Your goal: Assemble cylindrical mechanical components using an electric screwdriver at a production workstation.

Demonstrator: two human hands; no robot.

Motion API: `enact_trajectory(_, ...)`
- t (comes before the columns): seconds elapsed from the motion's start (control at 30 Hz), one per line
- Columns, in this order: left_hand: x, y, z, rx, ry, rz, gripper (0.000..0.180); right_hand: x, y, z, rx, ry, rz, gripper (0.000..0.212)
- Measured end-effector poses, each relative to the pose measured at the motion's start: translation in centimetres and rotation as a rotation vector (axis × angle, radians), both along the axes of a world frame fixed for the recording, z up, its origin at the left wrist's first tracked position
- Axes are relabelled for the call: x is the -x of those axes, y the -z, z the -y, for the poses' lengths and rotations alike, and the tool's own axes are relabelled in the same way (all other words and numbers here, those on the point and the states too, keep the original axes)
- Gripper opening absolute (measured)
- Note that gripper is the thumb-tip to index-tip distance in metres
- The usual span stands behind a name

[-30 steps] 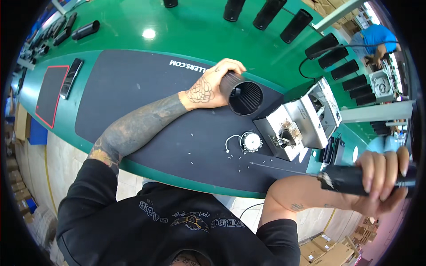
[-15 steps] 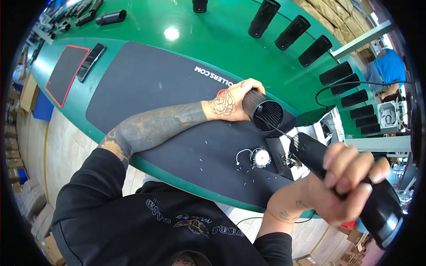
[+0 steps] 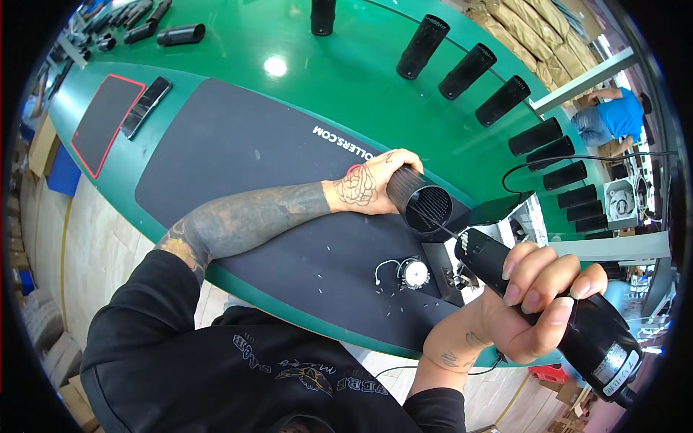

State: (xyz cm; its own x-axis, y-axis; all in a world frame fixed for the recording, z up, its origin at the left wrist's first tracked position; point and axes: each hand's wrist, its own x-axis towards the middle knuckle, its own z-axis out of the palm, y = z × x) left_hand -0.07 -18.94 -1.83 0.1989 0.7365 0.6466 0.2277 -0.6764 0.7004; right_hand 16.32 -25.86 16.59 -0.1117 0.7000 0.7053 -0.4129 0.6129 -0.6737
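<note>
My left hand [image 3: 368, 186] grips a black ribbed cylinder [image 3: 406, 189] from its far side, tipped so that its open end faces toward my right. A perforated surface shows inside the opening. My right hand [image 3: 541, 299] is wrapped round a black electric screwdriver [image 3: 606, 343] at the lower right. Its long thin bit reaches into the cylinder's mouth; where the tip rests is hidden. Below the cylinder, a round silver-and-white part with a wire [image 3: 414, 274] lies on the dark mat [image 3: 289, 245]. Several small screws are scattered around it.
An open box with shiny parts [image 3: 458, 274] stands beside the round part. Several black cylinders [image 3: 423, 47] line the far and right side of the green table [image 3: 245, 32]. A phone [image 3: 146, 107] lies at left by a red-edged pad [image 3: 108, 124]. A person in blue [image 3: 617, 115] is far right.
The whole view has shifted slightly. The screwdriver has turned a little and its label now shows. Both hands keep their holds, with the bit still in the cylinder.
</note>
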Motion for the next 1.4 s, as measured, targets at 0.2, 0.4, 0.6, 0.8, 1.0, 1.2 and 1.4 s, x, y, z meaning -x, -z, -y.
enact_trajectory(0.2,-0.2,0.0,-0.2,-0.022,0.020,0.019,0.060,0.1,-0.1,0.3,0.019,0.045,-0.037,0.033)
enact_trajectory(0.4,0.0,0.1,-0.6,-0.023,-0.012,0.019,0.062,0.4,0.7,-1.0,-0.087,-0.099,0.020,0.020)
enact_trajectory(0.6,-0.3,-0.1,-1.0,0.010,-0.030,0.018,0.072,1.7,0.7,-1.0,-0.110,-0.039,-0.005,0.022)
enact_trajectory(0.8,1.4,-2.5,-0.7,-0.071,0.039,-0.131,0.057,1.4,0.6,-1.5,-0.006,0.145,-0.202,0.028)
enact_trajectory(1.0,13.2,-6.6,-4.3,-0.023,-0.748,-0.894,0.042,-0.2,-5.1,3.1,-0.195,0.210,-0.413,0.017)
enact_trajectory(1.2,22.0,1.0,-6.1,0.141,-1.099,-0.852,0.049,0.9,-7.0,5.2,-0.320,0.125,-0.421,0.017)
enact_trajectory(1.4,21.5,0.6,-6.1,0.165,-1.086,-0.817,0.055,1.1,-6.6,5.1,-0.259,0.108,-0.299,0.019)
